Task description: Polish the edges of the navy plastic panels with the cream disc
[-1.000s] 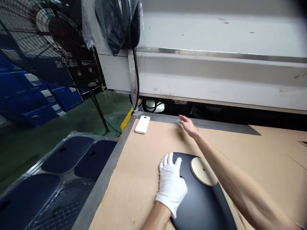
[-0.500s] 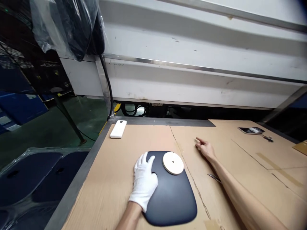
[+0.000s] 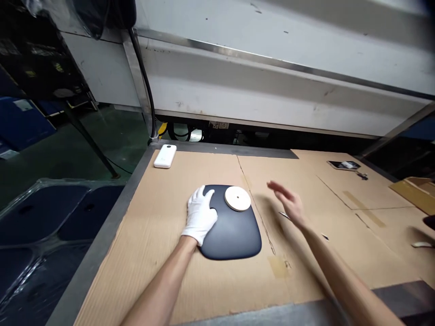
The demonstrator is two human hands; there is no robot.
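A dark blue padded panel [image 3: 233, 233] lies flat on the cardboard-covered table [image 3: 136, 253]. On its upper right part rests a round cream disc [image 3: 238, 198] with a small hole in the centre. My left hand [image 3: 200, 215], in a white glove, lies on the panel's left edge with thumb and fingers apart. Bare and raised over the cardboard to the right of the panel, my right hand [image 3: 288, 203] has its fingers extended and holds nothing. A small metal tool [image 3: 284, 215] lies beneath it, partly hidden.
A white power bank [image 3: 165, 156] sits at the back left corner. At the back right are a phone [image 3: 343, 165] and a cardboard box [image 3: 416, 192]. Plastic-wrapped dark panels [image 3: 41, 208] stand left of the table. A metal-edged white panel [image 3: 254, 86] rises behind.
The view has tilted down and shows more of the table's near side. My right hand has lifted off the cardboard, its fingers straighter. My left hand stays on the panel.
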